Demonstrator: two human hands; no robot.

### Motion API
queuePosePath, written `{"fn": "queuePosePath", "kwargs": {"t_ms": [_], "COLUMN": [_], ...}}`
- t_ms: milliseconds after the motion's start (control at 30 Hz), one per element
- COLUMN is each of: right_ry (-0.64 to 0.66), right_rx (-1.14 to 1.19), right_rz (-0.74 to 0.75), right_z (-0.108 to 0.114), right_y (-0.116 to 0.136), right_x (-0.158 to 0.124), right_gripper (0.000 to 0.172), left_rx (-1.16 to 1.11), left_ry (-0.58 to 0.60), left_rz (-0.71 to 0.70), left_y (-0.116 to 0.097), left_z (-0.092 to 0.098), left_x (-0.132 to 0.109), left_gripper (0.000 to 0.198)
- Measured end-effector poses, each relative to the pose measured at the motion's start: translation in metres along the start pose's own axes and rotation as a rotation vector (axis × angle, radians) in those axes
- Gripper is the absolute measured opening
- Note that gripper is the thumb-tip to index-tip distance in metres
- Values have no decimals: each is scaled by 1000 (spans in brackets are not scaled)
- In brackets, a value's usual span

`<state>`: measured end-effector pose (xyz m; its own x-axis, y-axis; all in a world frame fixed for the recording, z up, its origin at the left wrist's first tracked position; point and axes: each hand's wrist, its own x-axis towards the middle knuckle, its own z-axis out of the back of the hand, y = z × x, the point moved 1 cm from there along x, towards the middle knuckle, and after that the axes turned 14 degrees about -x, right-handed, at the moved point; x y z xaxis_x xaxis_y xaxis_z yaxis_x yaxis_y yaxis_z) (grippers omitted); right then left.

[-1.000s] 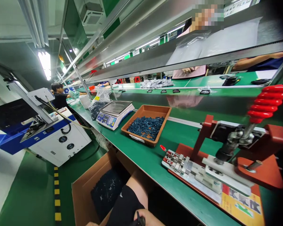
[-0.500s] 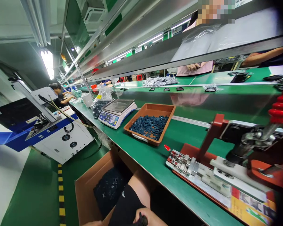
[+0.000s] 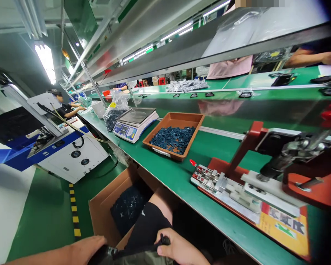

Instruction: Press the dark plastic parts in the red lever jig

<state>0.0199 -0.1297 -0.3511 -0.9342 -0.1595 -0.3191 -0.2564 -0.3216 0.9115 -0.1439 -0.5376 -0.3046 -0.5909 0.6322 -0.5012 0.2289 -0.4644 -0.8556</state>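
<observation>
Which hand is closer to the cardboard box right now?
Left. The left hand is just below the box's near corner. The right hand, pinching a black strap, lies farther right, past the knee.

Green worktop [image 3: 182,180] carried a weighing scale [image 3: 135,124], beside it a brown tray [image 3: 194,134] of dark blue parts [image 3: 172,139], and a red-based press jig [image 3: 264,176]. Cardboard box [image 3: 105,206] of dark parts stood on the floor below. White-and-blue machine [image 3: 71,154] stood left.
</observation>
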Motion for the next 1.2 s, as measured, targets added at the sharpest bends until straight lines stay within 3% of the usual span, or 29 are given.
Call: {"fn": "queuePosePath", "kwargs": {"t_ms": [67, 133, 233, 300, 467, 633, 767, 1200], "right_ry": [28, 56, 78, 101, 147, 147, 143, 152], "right_rx": [-14, -7, 3, 15, 65, 55, 53, 40], "right_rz": [-5, 18, 37, 33, 65, 81, 99, 125], "right_z": [1, 1, 1, 0, 0, 3, 4, 6], "right_y": [1, 1, -2, -4, -4, -2, -4, -3], "right_x": [5, 10, 15, 16, 18, 17, 17, 16], "right_gripper": [21, 20, 20, 19, 16, 17, 16, 15], "left_rx": [8, -86, -445, -693, -976, -998, -971, -1014], "left_ry": [-56, -169, -348, -403, -312, -214, -143, -128], "left_rz": [3, 117, 330, 360, 322, 292, 309, 327], "left_y": [8, 13, 9, -4, -46, -66, -69, -56], "left_z": [10, 11, -3, -18, -46, -61, -64, -62], "left_x": [2, 11, 31, 44, 74, 94, 102, 103], "left_gripper": [37, 33, 33, 36, 44, 57, 66, 70]}}
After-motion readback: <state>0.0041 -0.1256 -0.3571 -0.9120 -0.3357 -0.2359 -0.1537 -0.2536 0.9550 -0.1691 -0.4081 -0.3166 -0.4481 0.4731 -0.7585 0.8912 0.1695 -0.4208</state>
